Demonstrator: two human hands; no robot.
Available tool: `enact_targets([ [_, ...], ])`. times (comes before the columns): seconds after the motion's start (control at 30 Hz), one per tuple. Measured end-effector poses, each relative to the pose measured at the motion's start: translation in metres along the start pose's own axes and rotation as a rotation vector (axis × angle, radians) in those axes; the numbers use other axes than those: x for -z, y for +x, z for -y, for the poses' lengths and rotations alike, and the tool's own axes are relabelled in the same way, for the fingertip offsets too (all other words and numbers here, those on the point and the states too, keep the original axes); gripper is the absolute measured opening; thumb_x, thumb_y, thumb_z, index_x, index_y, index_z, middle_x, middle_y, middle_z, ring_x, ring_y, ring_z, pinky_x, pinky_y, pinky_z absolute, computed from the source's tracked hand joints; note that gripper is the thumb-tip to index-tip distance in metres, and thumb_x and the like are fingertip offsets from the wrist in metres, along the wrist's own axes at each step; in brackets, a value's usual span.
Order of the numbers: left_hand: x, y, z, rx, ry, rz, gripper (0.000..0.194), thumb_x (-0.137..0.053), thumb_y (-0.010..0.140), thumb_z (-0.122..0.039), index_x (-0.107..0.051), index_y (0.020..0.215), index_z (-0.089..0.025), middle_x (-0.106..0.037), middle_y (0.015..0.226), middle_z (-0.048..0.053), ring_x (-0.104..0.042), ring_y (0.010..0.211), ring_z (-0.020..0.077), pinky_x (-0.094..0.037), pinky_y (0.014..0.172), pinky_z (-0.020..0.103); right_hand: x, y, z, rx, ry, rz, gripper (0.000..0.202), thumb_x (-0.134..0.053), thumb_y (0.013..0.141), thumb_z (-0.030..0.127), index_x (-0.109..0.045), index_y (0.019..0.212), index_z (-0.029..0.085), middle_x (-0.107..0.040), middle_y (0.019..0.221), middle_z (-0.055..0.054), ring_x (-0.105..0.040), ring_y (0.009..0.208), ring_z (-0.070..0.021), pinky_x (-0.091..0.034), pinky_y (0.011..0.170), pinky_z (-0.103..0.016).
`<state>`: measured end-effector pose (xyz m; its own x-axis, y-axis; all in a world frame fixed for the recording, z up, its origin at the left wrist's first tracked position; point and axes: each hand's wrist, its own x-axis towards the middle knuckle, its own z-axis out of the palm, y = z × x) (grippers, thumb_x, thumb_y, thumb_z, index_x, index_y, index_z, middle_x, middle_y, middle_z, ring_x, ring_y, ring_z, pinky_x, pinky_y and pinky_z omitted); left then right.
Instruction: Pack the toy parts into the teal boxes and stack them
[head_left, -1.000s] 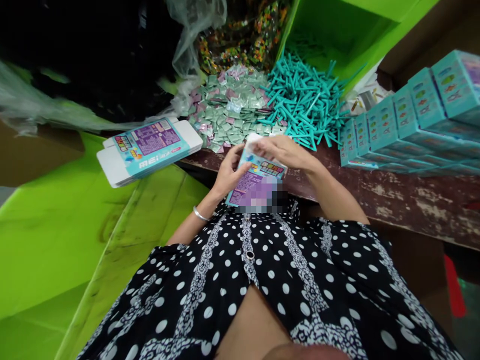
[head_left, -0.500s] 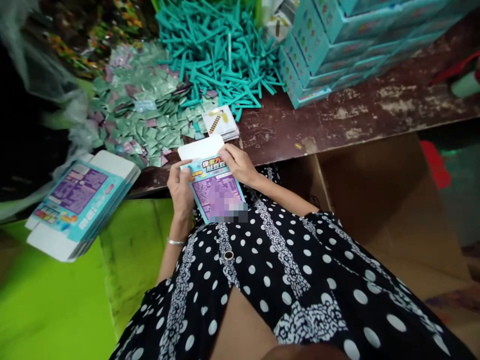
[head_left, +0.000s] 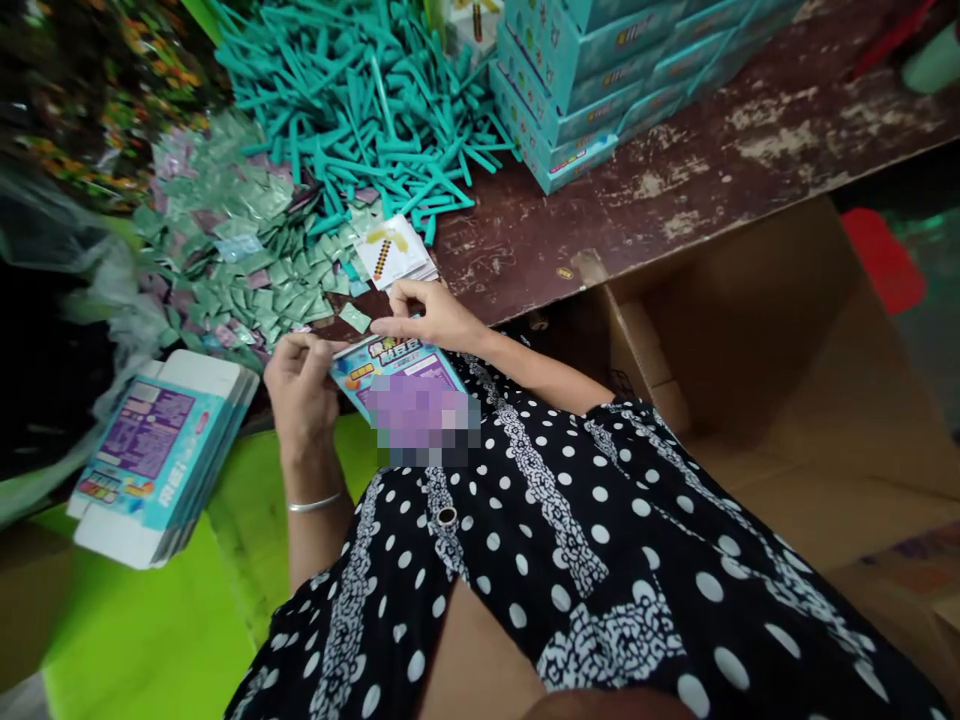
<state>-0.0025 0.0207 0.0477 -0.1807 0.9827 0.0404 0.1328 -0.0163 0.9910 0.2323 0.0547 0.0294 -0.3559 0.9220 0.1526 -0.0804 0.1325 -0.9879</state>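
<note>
A flat-looking blue and purple cardboard box (head_left: 352,372) with printed lettering is in front of my body, its lower part blurred out. My left hand (head_left: 304,375) pinches its upper left corner, fingers curled. At the top edge, my right hand (head_left: 439,318) has its thumb and bent forefinger on the box. The box's top flap does not stand up in view. Just beyond the right fingertips lies a small green sachet (head_left: 355,318). A stack of white cards (head_left: 391,250) with a pickaxe picture sits behind the right hand.
Green and purple sachets (head_left: 255,250) are heaped beside a pile of teal plastic hammer-like sticks (head_left: 360,110). Blue boxes (head_left: 585,80) are stacked on the worn brown table (head_left: 517,240). Several flattened boxes (head_left: 150,450) lie at left. An open carton (head_left: 772,350) stands at right.
The white flap that stood up from the box top is no longer visible. Both hands now pinch near the top edge, the left farther left. The whole view has shifted somewhat.
</note>
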Motion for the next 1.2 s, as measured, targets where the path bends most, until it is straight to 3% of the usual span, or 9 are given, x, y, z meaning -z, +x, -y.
enact_targets([
  [0.07,0.010,0.002,-0.017,0.117,0.057,0.154,0.056,-0.105,0.066,-0.053,-0.073,0.094,-0.016,-0.080,0.090,0.005,-0.066,0.074,0.0145,-0.054,0.066,0.025,0.010,0.009,0.004,0.030,0.028,0.161,0.030,-0.086,0.093,0.044,-0.069,0.097,0.020,-0.075,0.103,-0.003,-0.065,0.100,-0.0177,-0.053,0.097,-0.033],
  [0.17,0.017,-0.001,-0.037,0.093,0.210,0.247,0.044,-0.102,0.072,-0.046,-0.087,0.102,-0.018,-0.087,0.102,0.007,-0.073,0.083,0.0179,-0.060,0.073,0.029,0.025,0.017,0.012,0.039,0.029,0.405,0.029,-0.086,0.092,0.034,-0.082,0.116,0.018,-0.082,0.123,-0.006,-0.071,0.116,-0.0198,-0.053,0.107,-0.033],
  [0.3,0.007,-0.011,-0.043,-0.076,0.311,0.151,0.027,-0.093,0.084,-0.045,-0.092,0.094,-0.021,-0.087,0.090,0.006,-0.075,0.079,0.0181,-0.060,0.075,0.031,0.039,0.023,0.030,0.020,-0.022,0.551,0.043,-0.086,0.094,0.054,-0.089,0.120,0.020,-0.086,0.119,-0.005,-0.073,0.115,-0.0211,-0.056,0.104,-0.031],
  [0.43,-0.001,-0.008,-0.038,-0.056,0.222,0.067,0.044,-0.093,0.083,-0.064,-0.092,0.091,-0.020,-0.085,0.083,0.006,-0.073,0.071,0.0186,-0.057,0.065,0.030,0.045,0.033,0.049,0.000,-0.119,0.585,0.065,-0.071,0.100,0.078,-0.090,0.119,0.019,-0.085,0.113,-0.005,-0.074,0.110,-0.0207,-0.057,0.099,-0.031],
  [0.53,0.003,-0.008,-0.035,-0.032,0.181,0.161,0.059,-0.083,0.089,-0.077,-0.092,0.096,-0.019,-0.087,0.092,0.009,-0.077,0.080,0.0221,-0.060,0.070,0.032,0.043,0.029,0.057,-0.023,-0.218,0.621,0.076,-0.057,0.106,0.084,-0.087,0.128,0.018,-0.085,0.117,-0.008,-0.075,0.112,-0.0228,-0.058,0.100,-0.032],
  [0.77,0.025,-0.035,-0.017,-0.113,0.103,0.418,0.056,-0.092,0.088,-0.064,-0.088,0.128,-0.024,-0.084,0.137,0.013,-0.078,0.124,0.0288,-0.061,0.113,0.041,0.037,-0.014,0.056,0.020,-0.571,0.604,0.075,-0.037,0.116,0.073,-0.061,0.170,0.027,-0.069,0.161,-0.012,-0.065,0.145,-0.0313,-0.049,0.124,-0.049],
  [0.93,0.011,-0.026,-0.033,-0.138,0.107,0.402,0.050,-0.086,0.093,-0.062,-0.087,0.129,-0.027,-0.084,0.123,0.012,-0.080,0.112,0.0289,-0.064,0.106,0.042,0.037,0.011,0.099,0.110,-0.844,0.613,0.061,-0.053,0.112,0.071,-0.081,0.142,0.026,-0.081,0.134,-0.013,-0.070,0.123,-0.0332,-0.053,0.105,-0.047],
  [1.07,-0.008,-0.010,-0.053,-0.160,-0.026,0.404,0.086,-0.091,0.087,-0.063,-0.065,0.162,-0.031,-0.079,0.128,0.012,-0.081,0.112,0.0308,-0.068,0.101,0.043,0.054,0.035,0.145,0.152,-0.891,0.696,0.065,-0.077,0.098,0.065,-0.076,0.149,0.026,-0.082,0.113,-0.006,-0.069,0.093,-0.0237,-0.049,0.083,-0.035],
  [1.2,0.002,-0.003,-0.039,-0.154,-0.061,0.261,0.089,-0.081,0.090,-0.075,-0.062,0.160,-0.024,-0.077,0.135,0.018,-0.081,0.116,0.0321,-0.069,0.100,0.045,0.110,0.024,0.183,0.079,-0.799,0.325,0.075,-0.070,0.104,0.054,-0.054,0.173,0.028,-0.080,0.110,-0.004,-0.066,0.081,-0.0194,-0.053,0.076,-0.034],
])
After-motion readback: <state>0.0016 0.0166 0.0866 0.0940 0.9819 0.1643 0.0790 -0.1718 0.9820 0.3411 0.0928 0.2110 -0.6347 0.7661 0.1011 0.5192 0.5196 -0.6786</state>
